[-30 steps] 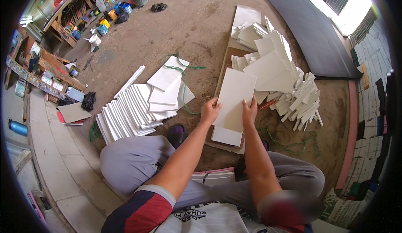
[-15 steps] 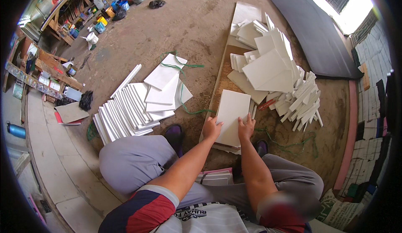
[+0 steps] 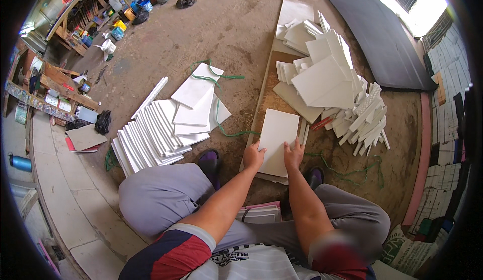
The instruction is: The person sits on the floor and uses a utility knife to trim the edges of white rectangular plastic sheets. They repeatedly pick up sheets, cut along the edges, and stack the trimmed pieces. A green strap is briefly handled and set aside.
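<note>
A white rectangular board (image 3: pixel 279 134) lies lengthwise in front of me, on top of other boards on a long wooden plank (image 3: pixel 274 81). My left hand (image 3: pixel 254 156) grips its left edge, with the thumb reaching over the top face. My right hand (image 3: pixel 293 154) grips the opposite edge, its fingers along the side. Narrow white strips (image 3: pixel 304 130) stand just past the right hand. Farther up the plank and off its right side is a loose heap of white boards (image 3: pixel 322 81) and cut pieces. A red tool-like object (image 3: pixel 322 123) lies at the heap's near edge.
On the left, a leaning row of white boards (image 3: pixel 151 136) rests on the dirt floor. Green twine (image 3: pixel 220 121) trails beside it, and more twine (image 3: pixel 359 177) lies at right. My shoe (image 3: pixel 209 165) is near the plank. A dark sheet (image 3: pixel 372 38) stretches along the far right.
The right edge of the board and my right hand have shifted slightly left. Both hands stay on the board's sides.
</note>
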The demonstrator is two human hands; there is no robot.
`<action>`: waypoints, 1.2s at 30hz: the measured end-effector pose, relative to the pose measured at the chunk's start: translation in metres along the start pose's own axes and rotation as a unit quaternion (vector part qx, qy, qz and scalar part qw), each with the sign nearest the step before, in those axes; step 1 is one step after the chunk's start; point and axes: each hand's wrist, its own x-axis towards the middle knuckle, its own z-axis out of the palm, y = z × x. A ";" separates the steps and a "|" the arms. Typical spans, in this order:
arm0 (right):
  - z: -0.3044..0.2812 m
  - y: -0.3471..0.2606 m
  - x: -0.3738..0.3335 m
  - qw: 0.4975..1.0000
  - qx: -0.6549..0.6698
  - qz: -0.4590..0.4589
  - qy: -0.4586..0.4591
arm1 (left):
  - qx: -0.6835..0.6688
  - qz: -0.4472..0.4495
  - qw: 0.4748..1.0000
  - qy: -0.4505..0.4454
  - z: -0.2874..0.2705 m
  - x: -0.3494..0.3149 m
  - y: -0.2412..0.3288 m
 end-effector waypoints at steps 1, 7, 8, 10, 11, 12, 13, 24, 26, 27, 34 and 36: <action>0.000 0.000 0.000 1.000 -0.006 0.000 0.001 | 0.006 -0.002 1.000 0.004 0.001 0.000 0.000; -0.005 -0.002 0.001 0.999 -0.036 0.021 -0.025 | 0.012 -0.029 0.999 -0.009 0.003 0.000 0.003; -0.008 -0.007 0.001 0.998 -0.046 0.029 -0.036 | 0.008 -0.034 0.999 -0.014 0.002 0.002 0.001; -0.012 -0.020 -0.002 0.995 -0.087 0.047 -0.018 | 0.014 -0.035 0.999 -0.024 -0.002 0.005 0.000; -0.014 -0.028 -0.004 0.992 -0.117 0.056 0.010 | 0.024 -0.031 0.999 -0.028 -0.005 0.006 0.002; -0.015 -0.035 -0.005 0.986 -0.147 0.064 0.038 | 0.034 -0.028 0.999 -0.032 -0.010 0.008 0.002; -0.018 -0.045 -0.006 0.990 -0.137 0.014 0.044 | 0.006 -0.041 0.999 -0.007 -0.014 0.012 -0.001; 0.075 -0.210 -0.014 0.914 -0.028 -0.373 -0.154 | -0.118 -0.097 0.931 0.333 -0.138 0.144 -0.036; 0.095 -0.250 -0.024 0.904 -0.007 -0.338 -0.261 | -0.073 -0.118 0.930 0.341 -0.176 0.175 -0.059; 0.109 -0.262 -0.026 0.898 0.017 -0.347 -0.271 | -0.061 -0.136 0.933 0.329 -0.196 0.190 -0.064; 0.179 -0.297 -0.047 0.879 0.009 -0.322 -0.353 | 0.212 -0.195 0.949 0.126 -0.290 0.257 -0.112; 0.187 -0.294 -0.052 0.871 0.002 -0.322 -0.372 | 0.241 -0.196 0.947 0.084 -0.300 0.273 -0.131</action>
